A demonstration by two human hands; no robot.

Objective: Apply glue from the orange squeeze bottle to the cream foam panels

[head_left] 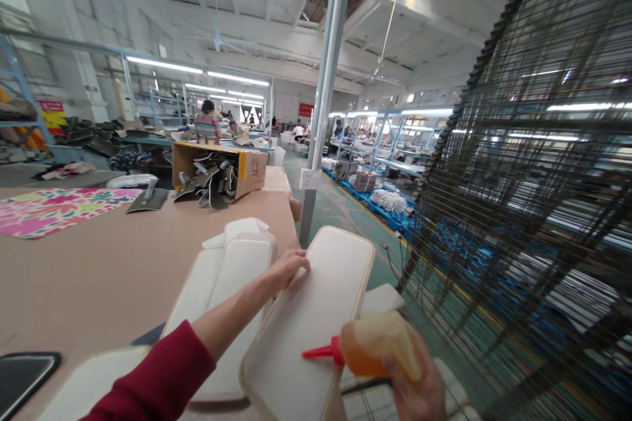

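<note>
Head view: I see a white padded panel (309,316) with a tan rim, rounded corners and a flat matte face, tilted at lower centre over the table edge. My left hand (289,268) presses on its upper left edge, fingers bent onto it. My right hand (419,385), at the bottom right, is clamped round a soft amber bottle (378,345) whose red nozzle points left over the panel. More white panels (232,276) lie just left on the smooth brown table (99,270). A dark wire rack (533,210) fills the right. Behind, an open carton (217,171) and floral cloth (54,209) sit in a long, strip-lit workshop.
</note>
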